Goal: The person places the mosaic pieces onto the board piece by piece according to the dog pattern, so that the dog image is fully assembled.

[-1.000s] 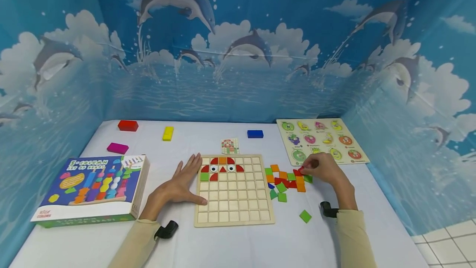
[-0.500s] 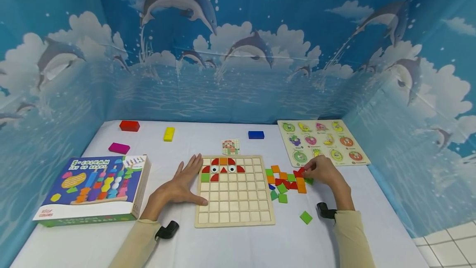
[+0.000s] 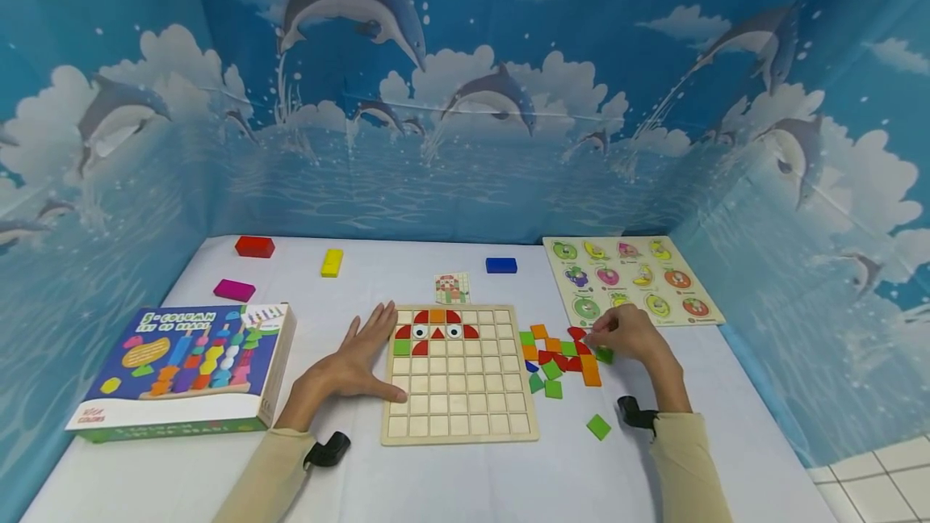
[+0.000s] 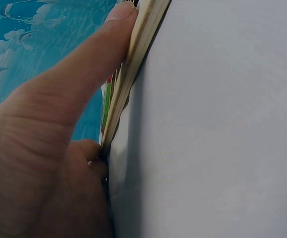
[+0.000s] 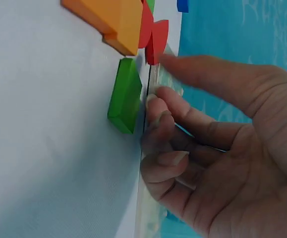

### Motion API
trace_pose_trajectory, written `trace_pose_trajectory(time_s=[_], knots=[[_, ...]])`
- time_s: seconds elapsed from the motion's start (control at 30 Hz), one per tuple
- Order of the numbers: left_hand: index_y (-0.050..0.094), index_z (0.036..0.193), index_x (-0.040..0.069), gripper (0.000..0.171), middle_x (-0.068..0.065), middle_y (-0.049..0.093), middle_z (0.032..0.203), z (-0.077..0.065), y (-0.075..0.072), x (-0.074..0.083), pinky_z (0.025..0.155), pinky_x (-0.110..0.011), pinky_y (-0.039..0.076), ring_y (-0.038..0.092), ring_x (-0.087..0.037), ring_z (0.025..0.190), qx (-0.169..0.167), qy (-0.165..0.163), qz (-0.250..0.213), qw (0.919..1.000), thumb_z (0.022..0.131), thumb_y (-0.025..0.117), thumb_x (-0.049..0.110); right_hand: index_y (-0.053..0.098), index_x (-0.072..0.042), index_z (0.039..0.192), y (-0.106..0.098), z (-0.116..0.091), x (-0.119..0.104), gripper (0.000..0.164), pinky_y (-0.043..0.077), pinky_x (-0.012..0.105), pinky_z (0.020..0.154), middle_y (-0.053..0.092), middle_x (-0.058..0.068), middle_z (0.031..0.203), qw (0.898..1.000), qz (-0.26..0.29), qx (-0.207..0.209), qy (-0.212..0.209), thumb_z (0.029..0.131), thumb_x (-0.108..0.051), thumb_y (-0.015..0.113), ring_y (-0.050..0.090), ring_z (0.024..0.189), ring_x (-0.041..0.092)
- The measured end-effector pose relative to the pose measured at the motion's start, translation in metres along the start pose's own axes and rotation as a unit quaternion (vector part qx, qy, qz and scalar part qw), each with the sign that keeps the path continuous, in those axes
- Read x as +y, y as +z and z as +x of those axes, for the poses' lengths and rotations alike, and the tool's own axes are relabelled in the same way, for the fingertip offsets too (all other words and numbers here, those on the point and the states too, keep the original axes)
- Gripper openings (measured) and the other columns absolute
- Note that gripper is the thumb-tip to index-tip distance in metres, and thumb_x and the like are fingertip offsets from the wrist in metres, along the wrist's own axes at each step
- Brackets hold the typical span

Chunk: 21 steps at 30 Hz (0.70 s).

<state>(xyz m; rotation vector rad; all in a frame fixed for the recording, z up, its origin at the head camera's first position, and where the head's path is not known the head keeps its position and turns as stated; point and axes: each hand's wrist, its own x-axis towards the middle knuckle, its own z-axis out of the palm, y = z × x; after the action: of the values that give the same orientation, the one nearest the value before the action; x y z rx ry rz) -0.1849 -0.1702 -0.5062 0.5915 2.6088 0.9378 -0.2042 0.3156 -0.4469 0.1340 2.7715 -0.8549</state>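
A wooden grid board (image 3: pixel 465 402) lies on the white table, with red, orange, green and eye-printed tiles (image 3: pixel 420 332) in its upper left cells. My left hand (image 3: pixel 352 366) spreads along the board's left side, thumb and fingertips resting on its edge; the left wrist view shows the thumb (image 4: pixel 96 54) on the rim. Beside a pile of small coloured tiles (image 3: pixel 559 357) is my right hand (image 3: pixel 630 335). Its thumb and forefinger stand apart near a red tile (image 5: pixel 158 42), and the other fingers curl loosely. A green tile (image 5: pixel 126 96) lies just by the fingertips.
A small picture card (image 3: pixel 452 287) lies behind the board. A fruit puzzle board (image 3: pixel 683 309) is at the back right, and a bead-set box (image 3: pixel 174 370) at the left. Coloured blocks (image 3: pixel 254 246) stand along the back. One green tile (image 3: pixel 599 427) lies apart.
The right hand has shifted slightly, and the red tile it pinched now lies among the other tiles, with red pieces separated at the pile's top right. The left hand stays on the board.
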Motion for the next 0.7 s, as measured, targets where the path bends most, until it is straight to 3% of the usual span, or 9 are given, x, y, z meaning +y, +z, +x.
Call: trace_pose_trajectory(time_s=[0.13,0.33,0.5,0.7], knots=[[0.007,0.174,0.010,0.151,-0.006,-0.002,0.182,0.000,0.000,0.000,0.134,-0.054,-0.011,-0.010,-0.027,0.168,0.000,-0.001,-0.001,1.0000,0.065,0.098,0.062,0.074,-0.001,0.102,0.008,0.003,-0.002,0.025,0.050,0.032,0.069,0.063,0.008,0.084,0.999,0.002,0.022,-0.034,0.091,-0.018,0.089,0.057,0.082,0.025],[0.007,0.174,0.010,0.151,-0.007,-0.001,0.182,0.000,0.000,0.000,0.134,-0.054,-0.010,-0.009,-0.027,0.168,-0.001,0.000,-0.003,1.0000,0.065,0.098,0.061,0.077,-0.003,0.099,0.016,0.007,-0.007,0.016,0.050,0.031,0.067,0.064,0.007,0.082,0.997,-0.003,0.029,-0.070,0.092,-0.013,0.088,0.057,0.082,0.024],[0.006,0.174,0.011,0.151,-0.006,-0.002,0.182,0.000,0.000,0.000,0.134,-0.053,-0.011,-0.010,-0.026,0.168,-0.002,0.000,-0.005,1.0000,0.066,0.097,0.062,0.077,-0.005,0.092,0.018,0.006,-0.010,0.011,0.051,0.030,0.069,0.065,0.007,0.083,0.998,0.006,0.014,-0.059,0.093,-0.011,0.086,0.057,0.082,0.024],[0.004,0.174,0.012,0.152,-0.005,-0.003,0.182,0.002,0.001,-0.003,0.134,-0.054,-0.010,-0.011,-0.025,0.168,-0.002,0.000,0.007,1.0000,0.066,0.096,0.065,0.076,-0.004,0.093,0.012,0.001,-0.013,0.020,0.055,0.033,0.069,0.067,0.011,0.088,1.000,-0.020,0.024,0.002,0.090,-0.018,0.089,0.059,0.085,0.027]])
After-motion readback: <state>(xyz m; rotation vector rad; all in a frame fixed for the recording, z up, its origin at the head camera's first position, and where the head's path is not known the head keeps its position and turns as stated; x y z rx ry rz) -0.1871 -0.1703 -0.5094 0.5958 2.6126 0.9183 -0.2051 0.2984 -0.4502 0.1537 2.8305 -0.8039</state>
